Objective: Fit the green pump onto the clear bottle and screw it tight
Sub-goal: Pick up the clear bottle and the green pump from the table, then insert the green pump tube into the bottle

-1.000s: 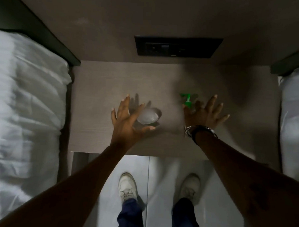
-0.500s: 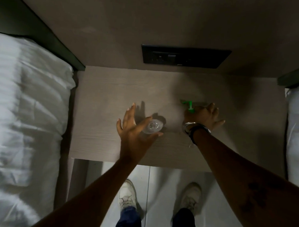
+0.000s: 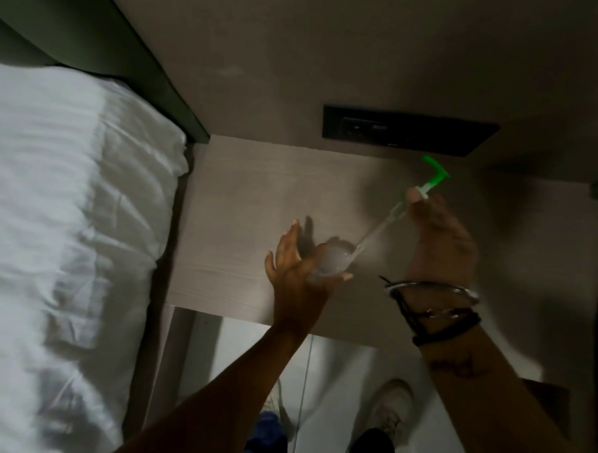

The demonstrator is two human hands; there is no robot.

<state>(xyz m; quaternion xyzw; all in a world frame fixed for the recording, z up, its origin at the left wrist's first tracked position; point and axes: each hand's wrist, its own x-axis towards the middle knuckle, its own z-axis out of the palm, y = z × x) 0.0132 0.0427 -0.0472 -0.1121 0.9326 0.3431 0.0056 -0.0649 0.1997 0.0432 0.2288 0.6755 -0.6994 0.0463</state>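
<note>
Over bedside table (image 3: 243,203), hands (image 3: 440,246) raised.

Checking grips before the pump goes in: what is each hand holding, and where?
The right hand pinches the green pump at its collar, just under the head. The left hand wraps the side of the clear bottle standing on the table.

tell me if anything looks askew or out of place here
Only the green plastic pump: the right hand holds it tilted, its clear dip tube slanting down to the mouth of the clear bottle, which the left hand steadies on the wooden table. Its collar is not seated yet. Nothing looks spilled or damaged.
</note>
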